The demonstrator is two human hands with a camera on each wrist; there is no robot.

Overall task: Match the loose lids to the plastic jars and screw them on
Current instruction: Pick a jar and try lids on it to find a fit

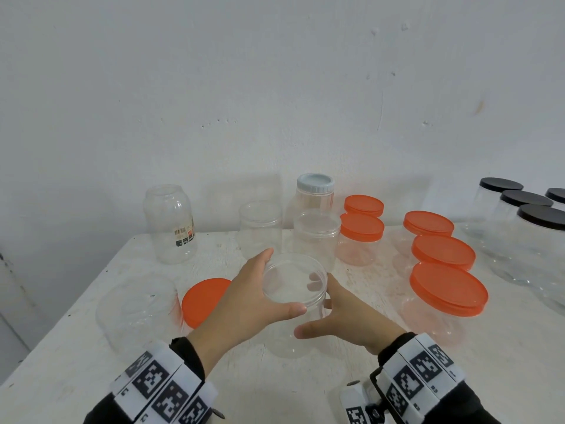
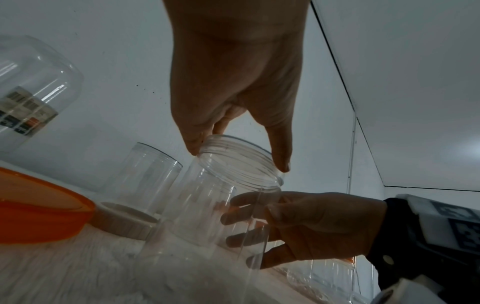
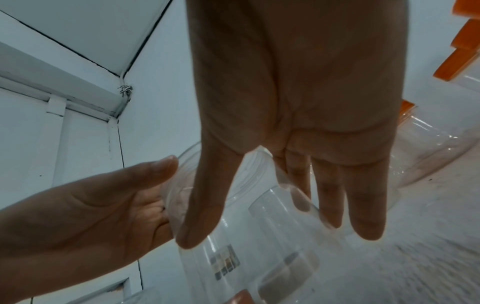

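Note:
A clear plastic jar (image 1: 290,341) stands on the white table (image 1: 91,362) at centre front, with a clear lid (image 1: 293,289) on its mouth. My left hand (image 1: 282,281) grips the lid's edge from the left, thumb in front and fingers behind. My right hand (image 1: 308,307) wraps the jar's body just below, thumb in front, fingers showing through the plastic. The left wrist view shows my left hand (image 2: 239,160) on the ribbed lid (image 2: 241,164) and my right hand (image 2: 259,228) round the jar (image 2: 202,205). A loose orange lid (image 1: 204,301) lies to the left.
A wide open jar (image 1: 137,310) stands front left, and a labelled jar (image 1: 171,223) and an open jar (image 1: 260,228) stand behind. A clear-lidded jar (image 1: 316,237) and a blue-lidded jar (image 1: 315,185) stand at the back. Orange-lidded jars (image 1: 443,255) and black-lidded jars (image 1: 541,218) fill the right.

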